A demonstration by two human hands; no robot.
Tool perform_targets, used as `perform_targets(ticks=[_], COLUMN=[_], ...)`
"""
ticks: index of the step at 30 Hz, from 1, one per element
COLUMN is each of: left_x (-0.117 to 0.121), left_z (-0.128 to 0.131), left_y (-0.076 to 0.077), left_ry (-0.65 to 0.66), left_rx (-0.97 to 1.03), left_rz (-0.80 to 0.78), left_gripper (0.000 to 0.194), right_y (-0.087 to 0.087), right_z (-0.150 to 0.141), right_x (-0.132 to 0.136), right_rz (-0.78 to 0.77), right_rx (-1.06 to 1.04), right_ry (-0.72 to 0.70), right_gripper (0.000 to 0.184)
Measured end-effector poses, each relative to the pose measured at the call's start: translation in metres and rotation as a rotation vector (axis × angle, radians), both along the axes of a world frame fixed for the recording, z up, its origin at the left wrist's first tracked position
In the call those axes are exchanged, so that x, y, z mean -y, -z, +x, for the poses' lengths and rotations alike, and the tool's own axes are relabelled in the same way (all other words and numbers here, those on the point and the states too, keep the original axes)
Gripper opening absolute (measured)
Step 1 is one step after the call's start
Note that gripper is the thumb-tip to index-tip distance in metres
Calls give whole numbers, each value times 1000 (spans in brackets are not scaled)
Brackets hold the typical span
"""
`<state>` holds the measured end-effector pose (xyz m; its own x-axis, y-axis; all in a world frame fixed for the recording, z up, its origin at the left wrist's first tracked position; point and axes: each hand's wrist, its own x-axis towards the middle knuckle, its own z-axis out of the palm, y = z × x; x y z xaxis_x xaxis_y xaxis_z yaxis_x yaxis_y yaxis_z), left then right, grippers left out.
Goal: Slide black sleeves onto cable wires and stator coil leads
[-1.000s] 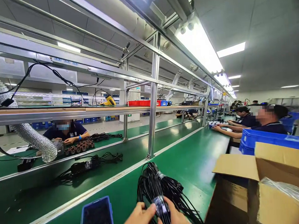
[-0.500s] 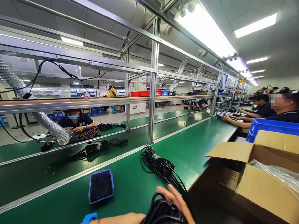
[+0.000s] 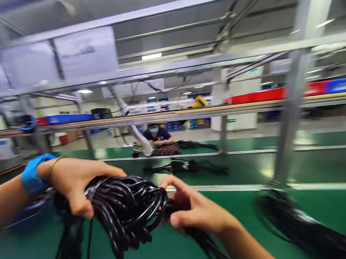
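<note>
Black cable bundle (image 3: 129,211) got swung left over the table (image 3: 237,198), left hand (image 3: 76,179) and right hand (image 3: 201,212) fingers both grabbing it.

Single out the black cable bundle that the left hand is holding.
The looped bundle in front, gripped by the left hand, with the right hand at its other end; the other bundles lie on green worktops.

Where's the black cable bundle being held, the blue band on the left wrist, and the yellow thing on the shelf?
Black cable bundle (image 3: 127,209): head view, middle of its loops.
Blue band (image 3: 35,174): head view, its outer side.
Yellow thing (image 3: 199,101): head view, its blurry body.
</note>
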<state>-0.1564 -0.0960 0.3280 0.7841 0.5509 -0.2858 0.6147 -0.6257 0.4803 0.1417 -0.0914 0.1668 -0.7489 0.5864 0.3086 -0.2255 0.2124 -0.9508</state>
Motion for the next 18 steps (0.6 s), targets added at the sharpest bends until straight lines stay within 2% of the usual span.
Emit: perform_targets(ticks=[1,2,3,5,7,9,12,14,16,18], left_x=[2,2,1,-4,-14,-27,-46,-56,-63,-64], left_z=[-11,-23,-35,-61,-87,-107,-125,-129,-130,-129], left_y=[-8,-10,-5,23,67,121,204,252,285,300], left_ry=[-61,-115,-162,-212,-222,-227,-293,-341,-369,-390], left_rx=[-25,-42,-41,-46,-40,-59,-186,-251,-294,-316], left_rz=[6,23,86,181,257,332,403,370,339,344], left_gripper=[65,69,70,73,74,73,79,85,85,85], right_y=[-17,-31,-41,-50,-42,-20,27,61,91,111], right_z=[-6,-13,-21,-41,-63,-88,-122,-135,-137,-123], right_x=[-15,-29,-43,-66,-84,-98,-110,-115,-122,-134], right_rz=[75,157,264,529,752,866,977,1038,1091,1131], right_rx=[93,212,333,544,679,775,947,1054,1140,1215], right_ry=[10,25,29,37,20,7,43,134,269,432], right_gripper=[51,45,41,35,34,39,44,24,6,8])
